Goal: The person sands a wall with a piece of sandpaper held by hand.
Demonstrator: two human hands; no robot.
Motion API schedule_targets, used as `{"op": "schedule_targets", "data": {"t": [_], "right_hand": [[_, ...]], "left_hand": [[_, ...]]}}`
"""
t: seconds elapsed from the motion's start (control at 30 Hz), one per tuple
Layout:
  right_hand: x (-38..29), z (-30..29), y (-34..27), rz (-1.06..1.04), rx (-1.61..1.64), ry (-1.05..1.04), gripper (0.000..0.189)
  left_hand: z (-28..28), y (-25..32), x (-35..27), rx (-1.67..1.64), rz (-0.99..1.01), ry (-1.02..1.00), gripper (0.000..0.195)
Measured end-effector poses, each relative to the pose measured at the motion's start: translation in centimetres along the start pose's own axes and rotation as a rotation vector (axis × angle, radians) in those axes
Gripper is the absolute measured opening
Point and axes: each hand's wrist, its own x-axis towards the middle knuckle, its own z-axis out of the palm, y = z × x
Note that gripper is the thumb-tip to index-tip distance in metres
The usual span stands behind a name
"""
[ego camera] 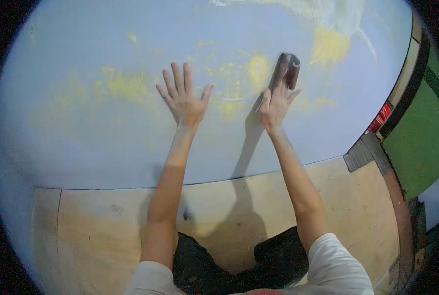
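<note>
My left hand (186, 101) rests palm towards a pale blue painted surface (105, 147), its fingers spread and nothing held. Under the fingers of my right hand (276, 105) is a dark brown curled piece (292, 75) that looks like sandpaper. That hand and the piece are slightly blurred, and its thumb stands off to one side. Yellow patches (127, 86) show through the blue around both hands. A larger yellow patch (330, 46) and a whitish smear (326, 16) lie above and to the right of my right hand.
A plywood floor (105, 228) meets the painted surface along a dark seam. Grey tape (361, 153) covers a corner at the right. Beyond it are a green surface (411, 140) and a red object (382, 118). My legs in dark cloth (201, 265) are at the bottom.
</note>
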Motion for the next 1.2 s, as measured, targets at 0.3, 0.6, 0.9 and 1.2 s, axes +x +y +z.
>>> {"op": "schedule_targets", "data": {"t": [0.3,0.6,0.9,1.2], "right_hand": [[1.8,0.0,-0.7,0.037,0.085,0.036,0.072],[2.3,-0.3,-1.2,-0.023,0.073,0.075,0.065],[1.6,-0.7,0.2,-0.084,0.047,0.018,0.067],[-0.2,0.0,-0.5,-0.122,-0.017,-0.123,0.067]], "left_hand": [[-0.3,4.5,-0.4,-0.041,0.055,-0.278,0.119],[-2.7,4.9,3.1,-0.134,0.060,-0.492,0.121],[-1.6,6.8,2.3,-0.161,0.033,-0.368,0.127],[-1.3,7.1,2.4,-0.068,-0.004,-0.263,0.133]]}}
